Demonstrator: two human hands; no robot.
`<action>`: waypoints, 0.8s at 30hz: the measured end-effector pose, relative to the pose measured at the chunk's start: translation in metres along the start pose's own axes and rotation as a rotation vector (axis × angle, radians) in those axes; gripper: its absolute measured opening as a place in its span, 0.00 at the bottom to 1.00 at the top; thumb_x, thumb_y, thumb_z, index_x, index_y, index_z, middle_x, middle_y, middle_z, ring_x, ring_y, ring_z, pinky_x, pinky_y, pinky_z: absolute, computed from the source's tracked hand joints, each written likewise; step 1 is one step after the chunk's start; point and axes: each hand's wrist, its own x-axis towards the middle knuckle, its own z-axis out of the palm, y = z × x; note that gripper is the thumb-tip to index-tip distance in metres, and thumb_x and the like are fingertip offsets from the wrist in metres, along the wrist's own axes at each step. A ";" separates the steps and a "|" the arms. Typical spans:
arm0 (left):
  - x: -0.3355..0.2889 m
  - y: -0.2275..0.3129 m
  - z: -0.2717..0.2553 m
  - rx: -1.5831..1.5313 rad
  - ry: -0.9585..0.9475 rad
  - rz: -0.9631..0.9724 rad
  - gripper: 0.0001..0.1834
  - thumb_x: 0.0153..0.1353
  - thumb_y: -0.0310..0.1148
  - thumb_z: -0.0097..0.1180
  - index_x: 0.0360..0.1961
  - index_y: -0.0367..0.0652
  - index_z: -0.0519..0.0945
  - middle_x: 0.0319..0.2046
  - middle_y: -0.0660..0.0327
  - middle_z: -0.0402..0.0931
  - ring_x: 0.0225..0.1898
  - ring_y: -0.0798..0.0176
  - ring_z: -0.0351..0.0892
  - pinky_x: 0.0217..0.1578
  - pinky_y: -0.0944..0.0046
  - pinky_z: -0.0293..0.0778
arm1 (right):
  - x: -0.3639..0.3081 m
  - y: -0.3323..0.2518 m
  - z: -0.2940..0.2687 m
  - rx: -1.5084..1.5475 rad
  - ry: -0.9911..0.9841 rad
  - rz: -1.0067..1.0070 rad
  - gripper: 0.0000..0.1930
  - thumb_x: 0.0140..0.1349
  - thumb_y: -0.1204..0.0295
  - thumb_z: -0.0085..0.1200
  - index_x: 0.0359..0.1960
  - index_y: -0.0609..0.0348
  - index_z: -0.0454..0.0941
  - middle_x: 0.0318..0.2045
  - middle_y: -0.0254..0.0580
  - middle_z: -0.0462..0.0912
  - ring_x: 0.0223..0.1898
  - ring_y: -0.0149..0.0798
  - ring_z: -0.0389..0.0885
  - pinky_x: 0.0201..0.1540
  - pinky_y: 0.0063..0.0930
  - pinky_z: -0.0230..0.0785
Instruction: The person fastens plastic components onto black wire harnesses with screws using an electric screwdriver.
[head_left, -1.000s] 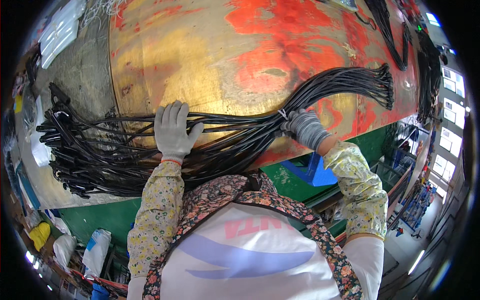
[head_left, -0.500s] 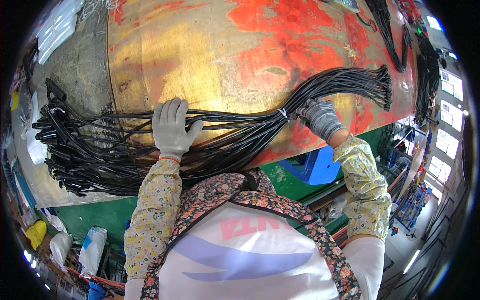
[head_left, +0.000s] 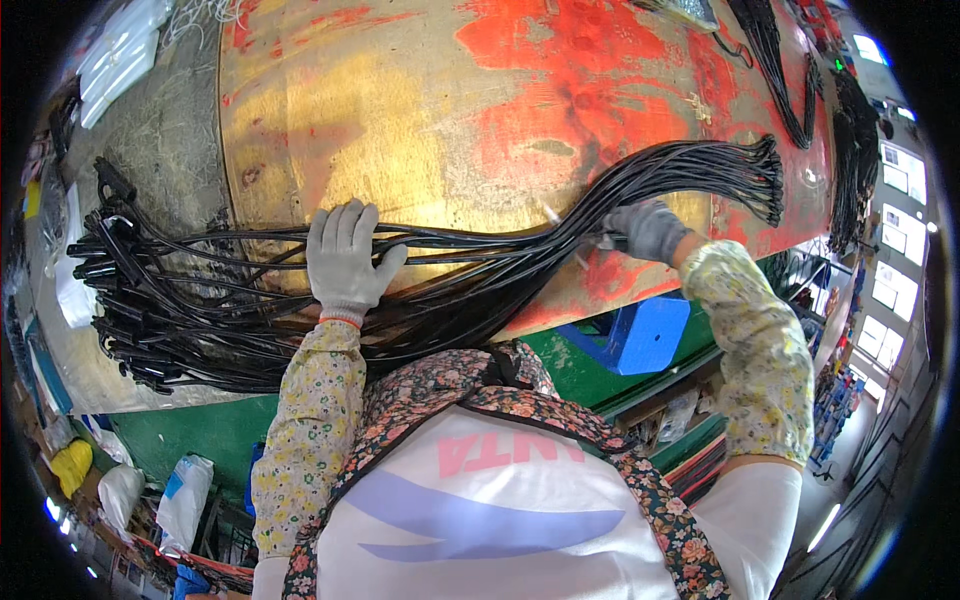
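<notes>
A long bundle of black cables [head_left: 520, 265] lies across the worktable, with thick black connector ends [head_left: 120, 290] heaped at the left and thin ends fanned at the right. My left hand [head_left: 345, 255], in a pale grey glove, rests flat over the cables, fingers extended and thumb apart. Just right of the bundle's narrow part, my right hand [head_left: 645, 232] in a darker grey glove is closed, with a small dark tip showing at its fingers; what it holds is unclear. A blurred white strip [head_left: 552, 214] shows at the narrow part, and another white bit lies near the fingers.
The worktable [head_left: 400, 130] has worn red and yellow paint. A blue plastic stool [head_left: 650, 335] stands under its near edge. More black cables [head_left: 770, 60] lie at the far right, and clear plastic bags [head_left: 118, 60] at the far left.
My right hand has shifted slightly right and down, its forearm swinging outward. The white tie that sat snugly around the bundle now looks blurred and spread apart. My left hand stays put.
</notes>
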 end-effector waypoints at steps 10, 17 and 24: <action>0.013 -0.004 -0.011 -0.048 0.011 0.001 0.28 0.46 0.46 0.62 0.45 0.42 0.73 0.45 0.52 0.75 0.49 0.47 0.72 0.55 0.44 0.63 | 0.026 0.004 0.023 0.679 0.538 -0.028 0.15 0.59 0.65 0.60 0.45 0.58 0.78 0.39 0.50 0.83 0.42 0.45 0.82 0.46 0.38 0.72; 0.001 -0.009 -0.014 -0.075 0.011 -0.043 0.29 0.47 0.51 0.59 0.43 0.39 0.74 0.42 0.52 0.74 0.46 0.49 0.72 0.52 0.45 0.64 | 0.087 -0.064 -0.004 0.307 0.157 0.291 0.18 0.60 0.54 0.48 0.47 0.46 0.79 0.42 0.47 0.82 0.45 0.51 0.80 0.50 0.42 0.71; -0.005 -0.009 -0.020 -0.102 -0.029 -0.033 0.32 0.48 0.52 0.59 0.46 0.37 0.74 0.46 0.52 0.75 0.49 0.52 0.72 0.55 0.48 0.62 | 0.179 -0.131 -0.118 1.129 0.630 -0.026 0.13 0.59 0.58 0.59 0.36 0.54 0.78 0.26 0.33 0.78 0.25 0.30 0.71 0.29 0.23 0.66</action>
